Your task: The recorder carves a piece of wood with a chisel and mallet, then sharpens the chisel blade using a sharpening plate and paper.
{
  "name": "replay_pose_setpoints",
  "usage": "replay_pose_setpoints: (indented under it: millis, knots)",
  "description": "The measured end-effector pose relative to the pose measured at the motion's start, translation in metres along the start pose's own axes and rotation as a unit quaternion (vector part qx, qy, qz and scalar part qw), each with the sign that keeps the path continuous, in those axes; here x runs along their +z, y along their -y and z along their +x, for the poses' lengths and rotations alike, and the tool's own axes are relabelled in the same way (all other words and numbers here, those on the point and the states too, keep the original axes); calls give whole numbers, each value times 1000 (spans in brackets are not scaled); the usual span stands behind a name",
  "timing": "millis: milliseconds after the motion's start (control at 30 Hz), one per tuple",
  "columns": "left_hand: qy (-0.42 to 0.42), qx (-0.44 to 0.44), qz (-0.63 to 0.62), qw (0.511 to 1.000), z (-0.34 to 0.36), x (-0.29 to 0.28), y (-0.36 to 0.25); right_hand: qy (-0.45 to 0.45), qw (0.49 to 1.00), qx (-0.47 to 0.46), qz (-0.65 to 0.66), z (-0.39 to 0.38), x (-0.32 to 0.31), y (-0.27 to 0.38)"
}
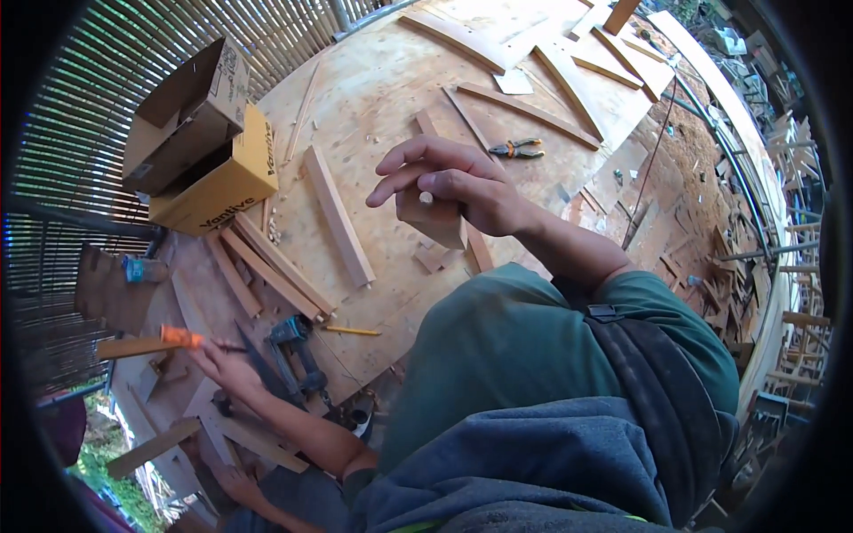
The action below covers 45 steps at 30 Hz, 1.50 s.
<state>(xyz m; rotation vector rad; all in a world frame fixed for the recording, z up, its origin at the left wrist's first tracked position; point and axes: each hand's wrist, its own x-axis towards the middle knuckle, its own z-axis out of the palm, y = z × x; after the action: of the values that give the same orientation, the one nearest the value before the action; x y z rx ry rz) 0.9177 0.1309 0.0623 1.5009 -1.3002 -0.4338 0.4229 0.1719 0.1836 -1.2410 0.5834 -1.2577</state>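
At twelve o'clock, your right hand [484, 191] grips a wooden piece [433, 222]; at eight, your left hand's [229, 369] grip is unclear; the surface [360, 111] has room at eleven.

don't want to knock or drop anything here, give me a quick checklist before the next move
1. Wooden piece held: ok, in the right hand.
2. Dowel fully seated at the wooden piece's end: cannot tell; only its pale tip shows.
3. Left hand's grip on the orange object: cannot tell, blurred.
4. Pliers out of the right hand's way: ok, lying apart from it.
5. Power tool switched off: cannot tell; it lies near the left forearm.
6. Other person's hand apart from the left hand: ok.
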Motion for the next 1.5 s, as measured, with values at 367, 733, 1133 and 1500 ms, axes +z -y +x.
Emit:
replay_pose_setpoints:
  millis: [367, 733, 1133, 1500]
  knots:
    - [352, 95, -543, 756, -78, 198, -318, 10, 999, -39, 20, -30, -19, 4]
    - [319, 160, -511, 782, -113, 242, -342, 46, 997, -65, -6, -34, -44, 14]
    - [346, 109, -525, 770, -101, 235, -350, 36, 994, -82, 62, -25, -48, 3]
    - [300, 207, -487, 794, -91, 253, -349, 7, 994, -86, -73, -3, -46, -5]
